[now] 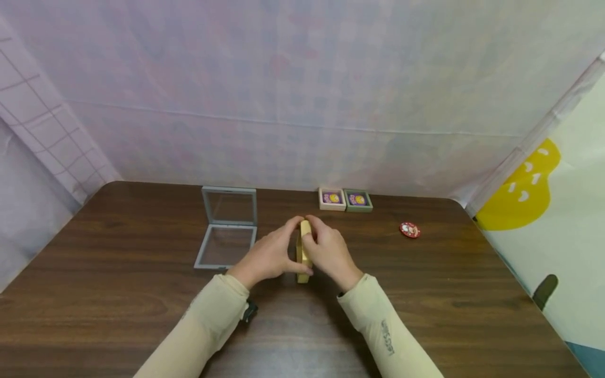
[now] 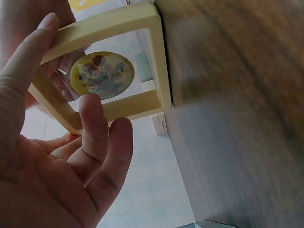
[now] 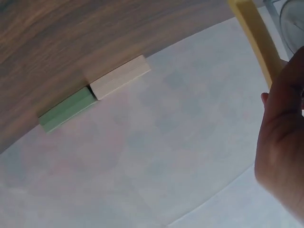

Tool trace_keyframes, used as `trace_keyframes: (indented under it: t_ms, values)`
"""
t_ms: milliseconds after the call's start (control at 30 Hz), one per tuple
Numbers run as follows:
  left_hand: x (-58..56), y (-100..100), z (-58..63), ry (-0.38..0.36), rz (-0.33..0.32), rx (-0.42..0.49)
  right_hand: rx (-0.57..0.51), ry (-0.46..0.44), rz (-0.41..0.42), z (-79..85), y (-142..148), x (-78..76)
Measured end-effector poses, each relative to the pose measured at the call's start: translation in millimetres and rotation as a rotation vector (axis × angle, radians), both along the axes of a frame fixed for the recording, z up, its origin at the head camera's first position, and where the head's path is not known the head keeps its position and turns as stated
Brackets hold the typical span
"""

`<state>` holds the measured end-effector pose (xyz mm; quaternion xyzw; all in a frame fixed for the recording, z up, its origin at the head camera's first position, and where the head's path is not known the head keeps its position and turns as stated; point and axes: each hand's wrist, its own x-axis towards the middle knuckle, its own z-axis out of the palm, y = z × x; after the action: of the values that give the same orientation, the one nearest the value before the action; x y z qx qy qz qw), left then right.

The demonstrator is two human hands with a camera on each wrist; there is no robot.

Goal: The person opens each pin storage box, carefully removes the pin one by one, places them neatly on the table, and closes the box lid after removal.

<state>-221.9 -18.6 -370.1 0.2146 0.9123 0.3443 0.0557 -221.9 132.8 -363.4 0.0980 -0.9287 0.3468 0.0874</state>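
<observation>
A yellow display frame (image 1: 303, 278) stands on edge at the middle of the table, with both hands on it. In the left wrist view, the frame (image 2: 165, 71) has clear film across its opening, and a round piece with a colourful flower-like picture (image 2: 102, 75) sits inside. My left hand (image 1: 270, 255) holds it from the left, thumb on the near side and a finger at the far top corner. From the right, my right hand (image 1: 333, 255) grips its upper edge. The right wrist view catches only a yellow side (image 3: 256, 38) of it beside the right hand (image 3: 285, 137).
Left of the hands, a grey hinged frame (image 1: 202, 247) lies unfolded, one half raised. Two small frames, pinkish (image 1: 332, 208) and green (image 1: 358, 209), sit side by side at the back edge by the cloth wall. A red round badge (image 1: 409, 230) lies to the right.
</observation>
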Motion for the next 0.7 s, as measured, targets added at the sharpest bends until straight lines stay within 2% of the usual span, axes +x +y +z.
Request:
trace_keyframes:
  t_ms: [167,467,700]
  values:
    - [-0.6,-1.2,-1.3,-0.009,0.005,-0.002,-0.066,-0.073,0.017,-0.7,0.0,0.1]
    - [-0.7,1.9,-0.7,-0.015,0.004,-0.021,-0.305,-0.169,-0.001,-5.2,3.0,-5.8]
    - [-0.2,2.2,-1.6,-0.013,0.009,-0.016,-0.283,-0.151,-0.007,-9.9,4.0,-8.1]
